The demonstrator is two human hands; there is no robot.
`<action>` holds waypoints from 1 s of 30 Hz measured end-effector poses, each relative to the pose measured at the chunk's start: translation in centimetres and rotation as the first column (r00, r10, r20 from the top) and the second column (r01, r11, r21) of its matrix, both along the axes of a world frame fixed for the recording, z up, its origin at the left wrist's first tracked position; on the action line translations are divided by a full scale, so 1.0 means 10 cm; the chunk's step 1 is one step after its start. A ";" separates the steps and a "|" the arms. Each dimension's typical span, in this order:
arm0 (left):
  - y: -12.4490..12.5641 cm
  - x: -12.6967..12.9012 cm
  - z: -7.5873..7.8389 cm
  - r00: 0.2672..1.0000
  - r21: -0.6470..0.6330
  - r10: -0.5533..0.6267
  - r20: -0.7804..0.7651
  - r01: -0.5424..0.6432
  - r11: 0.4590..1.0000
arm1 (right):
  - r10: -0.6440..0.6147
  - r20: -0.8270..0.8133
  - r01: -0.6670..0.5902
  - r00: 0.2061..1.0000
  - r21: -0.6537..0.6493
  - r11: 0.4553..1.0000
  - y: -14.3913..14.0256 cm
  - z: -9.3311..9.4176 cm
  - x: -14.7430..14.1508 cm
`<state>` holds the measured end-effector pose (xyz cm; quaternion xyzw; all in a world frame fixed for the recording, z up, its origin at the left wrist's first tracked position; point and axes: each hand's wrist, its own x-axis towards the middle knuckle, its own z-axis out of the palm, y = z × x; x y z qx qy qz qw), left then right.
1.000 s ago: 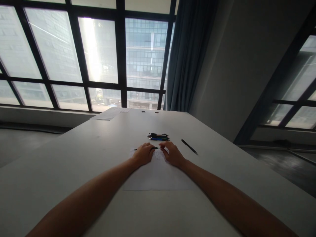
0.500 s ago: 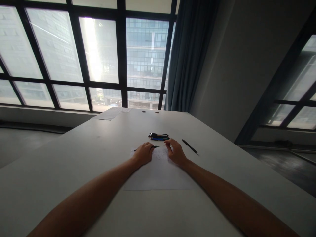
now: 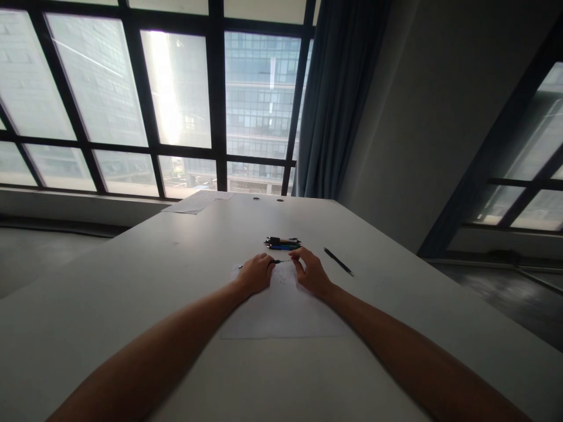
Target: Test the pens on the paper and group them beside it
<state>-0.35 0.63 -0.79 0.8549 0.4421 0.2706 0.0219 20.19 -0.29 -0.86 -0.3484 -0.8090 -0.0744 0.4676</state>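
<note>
Both of my hands rest on a white sheet of paper (image 3: 281,310) in the middle of a white table (image 3: 132,293). My left hand (image 3: 255,273) is closed around a thin dark pen (image 3: 278,261) that lies level, its rear end poking out to the left. My right hand (image 3: 310,271) pinches something very small at the pen's tip end, too small to make out. Faint scribbles mark the paper between the hands.
A small pile of several pens (image 3: 282,242) lies just beyond my hands. A single black pen (image 3: 338,261) lies to the right of them. More paper (image 3: 197,202) sits at the far table edge by the windows. Curtain and wall stand behind.
My right hand drew away from the left hand to the right, opening a gap along the pen's tip, then came slightly back. My left hand has stayed in place.
</note>
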 end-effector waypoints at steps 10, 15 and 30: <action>-0.01 0.00 0.01 0.999 0.000 -0.037 0.014 0.037 0.999 | 0.050 0.005 -0.050 0.999 -0.021 0.999 -0.02 0.01 -0.02; -0.02 0.00 0.01 0.998 0.010 -0.059 0.014 0.059 0.998 | 0.087 -0.002 -0.087 0.996 -0.050 0.995 -0.04 0.04 -0.03; -0.01 0.00 0.01 0.998 0.016 -0.067 -0.002 0.067 0.998 | 0.097 -0.001 -0.097 0.995 -0.058 0.994 -0.05 0.05 -0.02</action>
